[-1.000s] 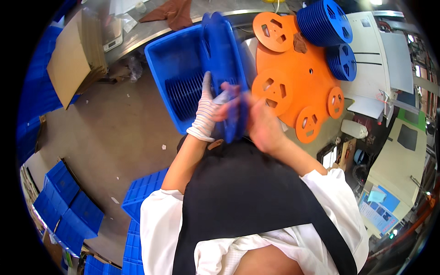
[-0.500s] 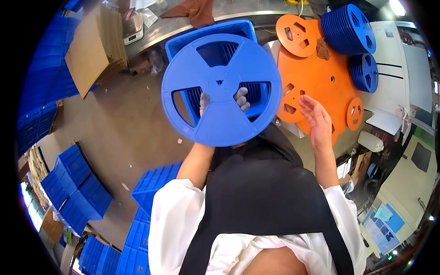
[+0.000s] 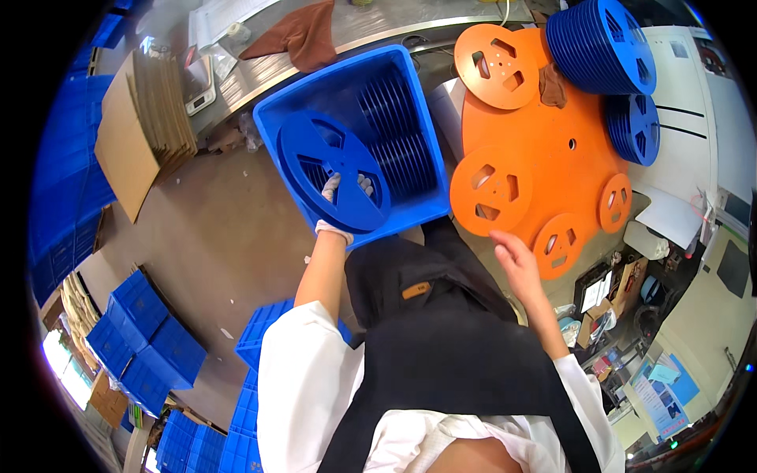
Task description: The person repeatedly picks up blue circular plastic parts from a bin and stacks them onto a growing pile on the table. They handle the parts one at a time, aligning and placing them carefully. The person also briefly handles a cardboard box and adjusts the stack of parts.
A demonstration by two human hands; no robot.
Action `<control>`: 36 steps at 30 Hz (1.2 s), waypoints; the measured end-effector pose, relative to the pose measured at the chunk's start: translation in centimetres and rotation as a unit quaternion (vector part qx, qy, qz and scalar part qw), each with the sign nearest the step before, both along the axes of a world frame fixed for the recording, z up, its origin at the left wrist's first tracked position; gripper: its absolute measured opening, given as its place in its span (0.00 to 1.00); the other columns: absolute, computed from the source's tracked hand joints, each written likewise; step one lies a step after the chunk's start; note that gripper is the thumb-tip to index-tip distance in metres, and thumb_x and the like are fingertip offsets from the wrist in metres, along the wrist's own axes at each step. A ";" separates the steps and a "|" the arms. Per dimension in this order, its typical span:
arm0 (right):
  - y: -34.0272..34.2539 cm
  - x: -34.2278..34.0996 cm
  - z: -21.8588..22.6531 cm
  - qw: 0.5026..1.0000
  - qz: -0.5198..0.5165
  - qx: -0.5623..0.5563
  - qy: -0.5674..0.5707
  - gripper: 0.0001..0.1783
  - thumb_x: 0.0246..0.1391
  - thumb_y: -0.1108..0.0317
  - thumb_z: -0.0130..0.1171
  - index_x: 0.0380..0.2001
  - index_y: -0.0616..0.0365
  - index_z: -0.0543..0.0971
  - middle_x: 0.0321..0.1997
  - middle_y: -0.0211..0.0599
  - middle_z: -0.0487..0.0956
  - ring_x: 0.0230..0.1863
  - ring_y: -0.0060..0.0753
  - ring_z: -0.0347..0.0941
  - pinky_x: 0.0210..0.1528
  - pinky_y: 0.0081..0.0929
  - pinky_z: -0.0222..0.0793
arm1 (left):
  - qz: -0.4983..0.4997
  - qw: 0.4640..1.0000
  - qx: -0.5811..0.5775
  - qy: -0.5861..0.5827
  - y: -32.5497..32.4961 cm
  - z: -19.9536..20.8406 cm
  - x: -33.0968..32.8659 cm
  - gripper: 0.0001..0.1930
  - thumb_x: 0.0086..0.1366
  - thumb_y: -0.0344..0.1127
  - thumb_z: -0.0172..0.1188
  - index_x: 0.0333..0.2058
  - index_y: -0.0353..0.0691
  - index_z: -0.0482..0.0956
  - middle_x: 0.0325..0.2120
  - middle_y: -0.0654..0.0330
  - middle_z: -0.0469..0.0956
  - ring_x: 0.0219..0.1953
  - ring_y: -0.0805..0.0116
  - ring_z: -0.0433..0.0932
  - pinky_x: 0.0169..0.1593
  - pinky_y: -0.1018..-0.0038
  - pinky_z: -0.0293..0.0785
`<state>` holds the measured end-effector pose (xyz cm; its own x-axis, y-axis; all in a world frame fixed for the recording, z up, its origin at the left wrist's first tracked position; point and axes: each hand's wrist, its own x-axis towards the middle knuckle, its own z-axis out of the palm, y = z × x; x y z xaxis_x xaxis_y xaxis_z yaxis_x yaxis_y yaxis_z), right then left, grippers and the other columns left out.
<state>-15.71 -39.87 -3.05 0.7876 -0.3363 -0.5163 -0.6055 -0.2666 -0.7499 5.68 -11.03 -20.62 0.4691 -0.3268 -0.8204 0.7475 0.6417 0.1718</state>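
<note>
My left hand (image 3: pixel 332 186), in a pale glove, grips a large blue plastic reel (image 3: pixel 355 210) through its cut-outs. The reel tilts inside the left part of a blue crate (image 3: pixel 414 216); whether it touches the bottom I cannot tell. Several blue reels (image 3: pixel 404 164) stand on edge in a row in the crate's right part. My bare right hand (image 3: pixel 518 266) holds nothing, its fingers loosely stretched, close to the near edge of an orange round table (image 3: pixel 583 180). An orange disc (image 3: pixel 493 189) with cut-outs lies just beyond that hand.
More orange discs (image 3: pixel 495 67) sit around the table, with a brown cloth (image 3: pixel 553 87). Stacked blue reels (image 3: pixel 595 43) stand at its far right. Behind the crate runs a metal bench (image 3: pixel 363 27) with another brown cloth (image 3: pixel 303 38). Cardboard sheets (image 3: pixel 126 134) and blue crates (image 3: pixel 150 331) stand leftward.
The blue reel has gone down and left from in front of me into the crate, with my left hand on it. My right hand has drawn slightly nearer to me. The orange table has turned.
</note>
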 end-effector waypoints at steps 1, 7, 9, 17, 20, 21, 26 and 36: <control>-0.6 0.3 -0.2 0.999 0.045 -0.026 0.007 0.17 0.61 0.68 0.56 0.51 0.61 0.78 0.53 0.41 0.78 0.57 0.37 0.73 0.58 0.28 0.66 | -0.004 1.000 0.001 -0.005 0.1 -4.0 0.2 0.22 0.61 0.46 0.59 0.46 0.35 0.74 0.44 0.50 0.78 0.48 0.53 0.76 0.60 0.63 0.69; -5.1 0.4 -3.4 0.995 0.064 0.009 0.071 0.17 0.60 0.67 0.57 0.51 0.61 0.78 0.55 0.46 0.77 0.59 0.45 0.72 0.60 0.32 0.66 | -0.036 0.997 0.064 -0.012 -4.2 -12.6 2.8 0.18 0.62 0.48 0.60 0.39 0.38 0.77 0.34 0.54 0.79 0.41 0.57 0.78 0.54 0.66 0.73; -6.3 0.8 -4.4 0.994 0.055 0.022 0.089 0.17 0.61 0.67 0.57 0.51 0.61 0.78 0.55 0.45 0.77 0.59 0.44 0.72 0.60 0.32 0.66 | -0.052 0.994 0.090 0.015 -6.1 -12.4 3.4 0.18 0.60 0.49 0.62 0.37 0.39 0.77 0.33 0.55 0.79 0.39 0.58 0.78 0.52 0.66 0.73; -9.1 2.1 -6.6 0.988 0.057 0.057 0.130 0.18 0.61 0.66 0.56 0.52 0.60 0.77 0.55 0.44 0.77 0.59 0.43 0.72 0.59 0.32 0.68 | -0.076 0.985 0.131 0.083 -8.3 -12.6 5.2 0.17 0.53 0.51 0.69 0.30 0.45 0.76 0.28 0.59 0.78 0.33 0.62 0.76 0.44 0.67 0.74; -10.7 2.1 -8.0 0.988 0.086 0.056 0.113 0.18 0.62 0.65 0.56 0.53 0.59 0.77 0.56 0.44 0.76 0.58 0.42 0.72 0.58 0.32 0.69 | 0.602 0.683 -0.264 0.318 -6.4 -13.5 4.5 0.21 0.66 0.49 0.51 0.55 0.49 0.73 0.55 0.59 0.73 0.59 0.56 0.65 0.65 0.57 0.50; -12.4 2.7 -8.3 0.987 0.111 0.039 0.106 0.18 0.62 0.64 0.56 0.53 0.59 0.77 0.56 0.43 0.76 0.58 0.41 0.72 0.58 0.32 0.69 | 0.702 0.534 -0.339 0.326 -5.5 -12.8 3.3 0.22 0.67 0.50 0.48 0.57 0.49 0.70 0.57 0.59 0.69 0.61 0.55 0.61 0.66 0.55 0.47; -24.1 8.6 -10.7 0.998 -0.053 0.007 0.045 0.28 0.61 0.61 0.59 0.62 0.55 0.68 0.59 0.43 0.73 0.61 0.39 0.70 0.60 0.35 0.69 | 0.798 0.374 -0.327 0.341 -5.5 -8.8 -1.6 0.29 0.72 0.50 0.37 0.68 0.48 0.53 0.69 0.61 0.50 0.72 0.53 0.45 0.70 0.44 0.34; -50.8 37.8 -6.3 0.893 -0.140 -0.411 -0.123 0.45 0.46 0.50 0.72 0.60 0.66 0.67 0.59 0.55 0.72 0.63 0.48 0.69 0.64 0.35 0.64 | 0.590 -0.536 -0.517 0.312 9.3 -6.7 -18.7 0.19 0.56 0.31 0.56 0.47 0.29 0.74 0.42 0.43 0.78 0.44 0.44 0.78 0.47 0.59 0.77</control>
